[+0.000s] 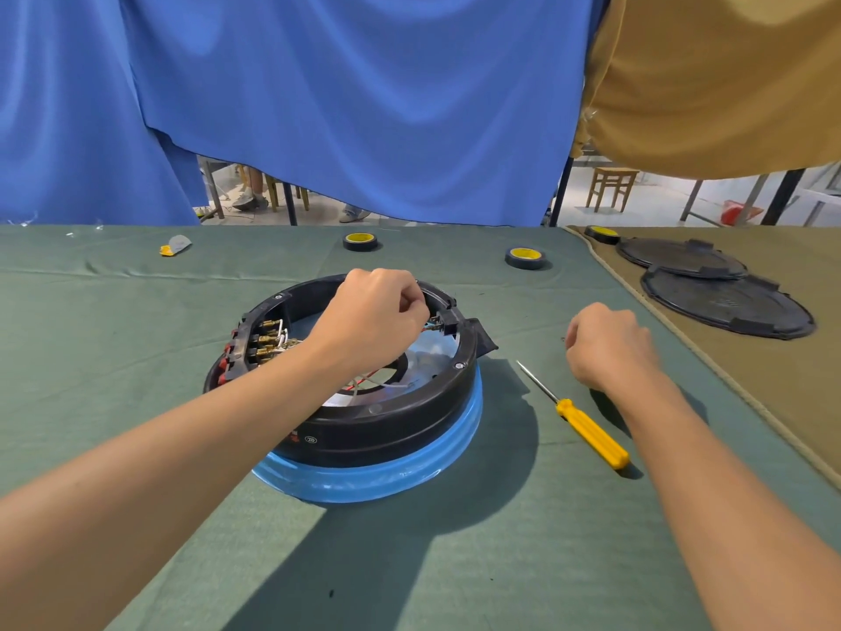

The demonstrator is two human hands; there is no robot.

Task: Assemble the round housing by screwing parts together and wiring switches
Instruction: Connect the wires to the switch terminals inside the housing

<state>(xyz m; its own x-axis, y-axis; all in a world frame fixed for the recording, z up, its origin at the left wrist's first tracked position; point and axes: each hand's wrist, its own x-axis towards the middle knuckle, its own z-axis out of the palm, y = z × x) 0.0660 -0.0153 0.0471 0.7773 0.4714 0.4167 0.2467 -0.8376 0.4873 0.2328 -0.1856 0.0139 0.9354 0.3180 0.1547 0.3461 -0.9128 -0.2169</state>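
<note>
Bare forearms reach in from the bottom edge over a matte green cloth [136,321], felt-like and creased. Round housing [387,423] sits mid-table on that cloth: a glossy black plastic ring on a base wrapped in blue film, open top, shiny metal disc inside. Brass terminals [266,340] line its left inner wall with thin white and red wires, and red buttons sit outside.

Left hand [377,316] has its fingers curled, pinching at the housing's far rim beside a black switch block [446,322]. Right hand [607,343] is loosely fisted just above the cloth to the right; can't tell if it holds anything. Screwdriver [591,432], yellow handle and thin steel shaft, lies between housing and right arm. Two flat black lids [728,305] lie on tan cloth.
</note>
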